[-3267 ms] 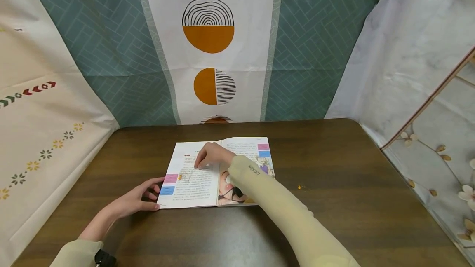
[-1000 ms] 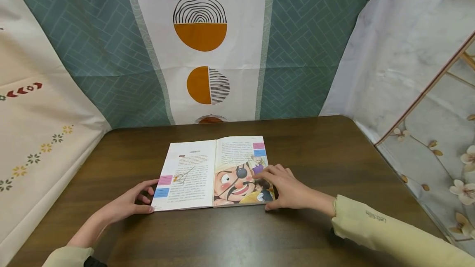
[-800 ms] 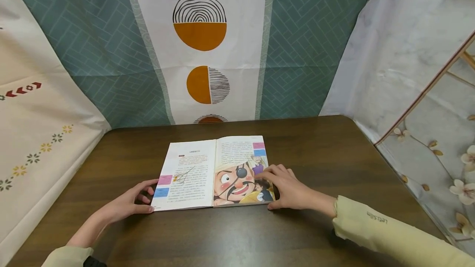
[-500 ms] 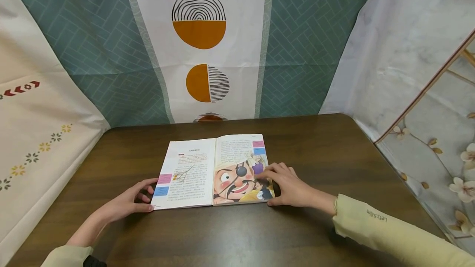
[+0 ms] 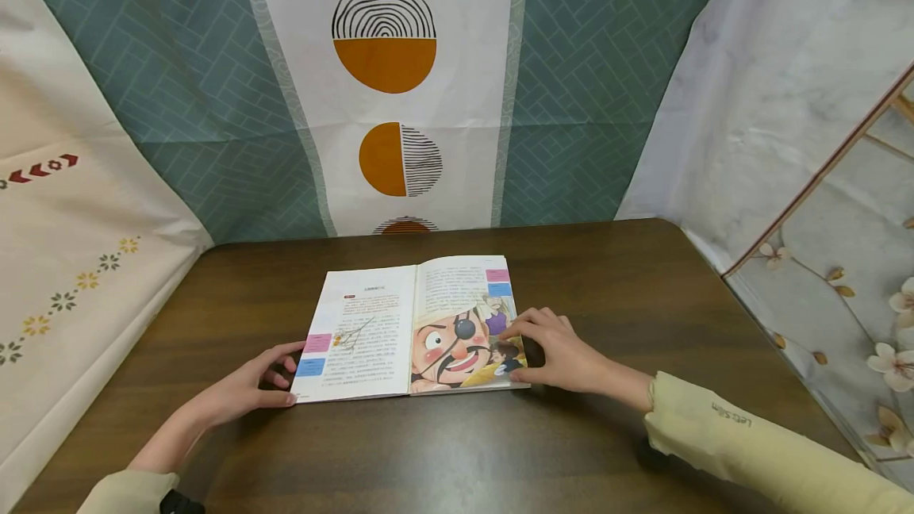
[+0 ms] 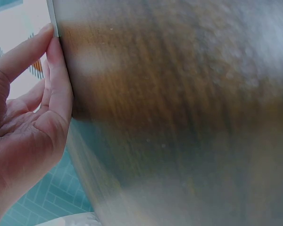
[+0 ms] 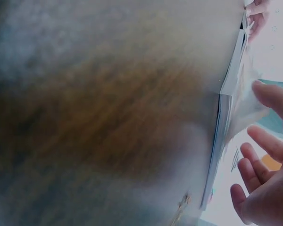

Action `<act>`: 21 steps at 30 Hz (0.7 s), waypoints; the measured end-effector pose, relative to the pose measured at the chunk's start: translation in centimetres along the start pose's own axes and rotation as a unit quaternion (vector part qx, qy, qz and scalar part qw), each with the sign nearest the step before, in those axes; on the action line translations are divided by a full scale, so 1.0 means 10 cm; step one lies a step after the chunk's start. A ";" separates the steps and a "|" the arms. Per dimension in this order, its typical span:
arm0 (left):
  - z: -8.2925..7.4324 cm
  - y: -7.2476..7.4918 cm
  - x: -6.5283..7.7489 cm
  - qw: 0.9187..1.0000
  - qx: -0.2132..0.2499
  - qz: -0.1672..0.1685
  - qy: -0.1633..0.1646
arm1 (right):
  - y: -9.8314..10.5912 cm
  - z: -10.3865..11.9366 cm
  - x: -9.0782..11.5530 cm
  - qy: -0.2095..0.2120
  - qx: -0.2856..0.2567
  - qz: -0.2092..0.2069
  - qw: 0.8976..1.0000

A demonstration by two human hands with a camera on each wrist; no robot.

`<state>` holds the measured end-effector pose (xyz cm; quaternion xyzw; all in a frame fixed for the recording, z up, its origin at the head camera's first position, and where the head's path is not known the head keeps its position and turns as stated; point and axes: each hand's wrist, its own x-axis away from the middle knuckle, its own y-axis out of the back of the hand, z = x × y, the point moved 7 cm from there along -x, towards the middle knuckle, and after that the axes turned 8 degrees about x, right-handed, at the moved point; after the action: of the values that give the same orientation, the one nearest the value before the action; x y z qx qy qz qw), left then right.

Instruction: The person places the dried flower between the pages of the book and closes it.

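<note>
An open illustrated book [image 5: 385, 371] lies on the brown table; its right page shows a cartoon face with an eye patch. A thin dried flower sprig [image 5: 355, 334] with a yellow tip lies on the left page. My left hand [image 5: 246, 395] rests at the book's lower left corner, its relaxed fingers touching the edge. My right hand [image 5: 560, 351] is at the right edge, fingers spread. In the right wrist view a page [image 7: 245, 106] rises beside the right thumb [image 7: 269, 94], which stands apart from the fingers; its exact contact with the page is unclear.
Beside the book, the right wrist view catches a second small sprig [image 7: 181, 209] on the table. The brown table [image 5: 357, 450] meets a green and white patterned curtain [image 5: 457, 101] at its far edge. Pale cloths hang at both sides.
Earlier my right hand was over the left page by the sprig, then withdrew to the right edge. Its thumb has since shifted upward, and the right page's lower corner has lifted slightly. My left hand stays put.
</note>
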<state>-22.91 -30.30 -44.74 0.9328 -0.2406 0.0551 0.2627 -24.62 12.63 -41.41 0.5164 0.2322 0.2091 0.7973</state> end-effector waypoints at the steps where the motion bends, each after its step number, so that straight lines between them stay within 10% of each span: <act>1: 0.00 0.00 0.00 1.000 0.000 0.001 0.000 | 0.01 0.00 -0.01 0.002 0.000 -0.007 1.000; 21: -0.03 -0.01 0.00 1.000 0.000 0.001 0.001 | 0.21 -0.22 -0.27 -0.035 -0.034 -0.084 0.995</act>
<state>-22.84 -30.08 -44.51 0.9324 -0.2410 0.0565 0.2633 -28.26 13.49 -39.81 0.4744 0.2399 0.1310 0.8368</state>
